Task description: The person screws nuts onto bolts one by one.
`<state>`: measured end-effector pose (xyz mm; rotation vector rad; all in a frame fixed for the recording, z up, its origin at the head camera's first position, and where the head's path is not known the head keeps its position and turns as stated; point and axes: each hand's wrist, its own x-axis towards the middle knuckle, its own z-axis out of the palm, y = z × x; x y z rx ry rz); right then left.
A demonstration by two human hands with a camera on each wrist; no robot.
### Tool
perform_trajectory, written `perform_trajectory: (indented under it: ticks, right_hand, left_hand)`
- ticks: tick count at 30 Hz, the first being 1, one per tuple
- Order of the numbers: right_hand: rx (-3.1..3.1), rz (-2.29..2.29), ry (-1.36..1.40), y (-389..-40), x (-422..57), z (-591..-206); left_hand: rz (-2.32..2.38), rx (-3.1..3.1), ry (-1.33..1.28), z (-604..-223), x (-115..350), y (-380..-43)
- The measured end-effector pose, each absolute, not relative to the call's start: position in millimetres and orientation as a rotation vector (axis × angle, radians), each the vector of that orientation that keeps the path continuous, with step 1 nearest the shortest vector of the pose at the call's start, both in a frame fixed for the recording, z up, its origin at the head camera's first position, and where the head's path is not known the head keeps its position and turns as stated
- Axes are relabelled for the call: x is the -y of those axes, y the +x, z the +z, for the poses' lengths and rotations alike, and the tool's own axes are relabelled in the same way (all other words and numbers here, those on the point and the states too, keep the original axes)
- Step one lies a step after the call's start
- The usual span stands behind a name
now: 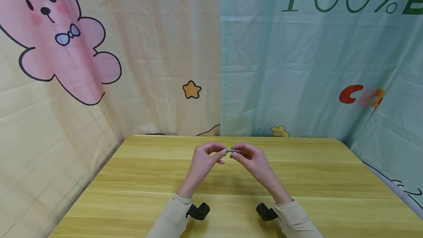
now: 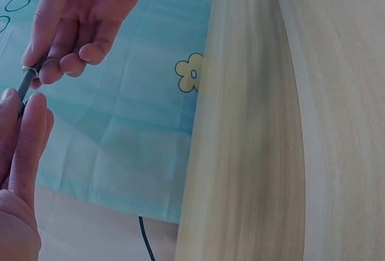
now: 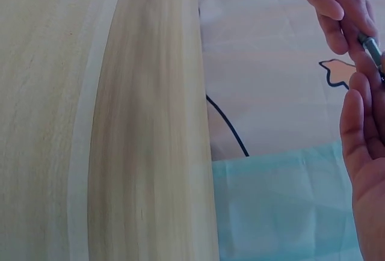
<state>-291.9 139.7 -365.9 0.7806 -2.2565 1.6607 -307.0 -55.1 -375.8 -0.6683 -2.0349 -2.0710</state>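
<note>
- Printed curtains (image 1: 185, 47) close off the back and sides, peach on the left, blue-green on the right.
- Wood-grain table (image 1: 148, 172), its far edge near the foot of the curtains; its top lies beneath both hands.
- Beige sleeves (image 1: 172, 217) come in from the near side, angled toward each other.
- Left hand (image 1: 207, 157) and right hand (image 1: 252, 157) face each other, thumb and fingers of each narrowed to a pinch on the same piece; neither is nearer.
- Threaded bolt (image 1: 229, 151) held above the table, its long axis running left to right across the gap, roughly level.
- Nut-like piece (image 2: 29, 71) around the bolt at the right fingertips; its exact shape is too small to tell.
</note>
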Motion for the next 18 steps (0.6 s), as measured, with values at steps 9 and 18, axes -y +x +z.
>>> perform_trajectory:
  ticks: [9, 18]
  right_hand:
    - [2.317, 1.744, 0.613, -289, -133, -362]
    - [2.254, 1.714, 0.719, -304, -140, -378]
  left_hand:
    - [-2.046, 2.057, -0.669, -374, 54, -304]
    - [-2.045, 2.033, -0.659, -375, 55, -306]
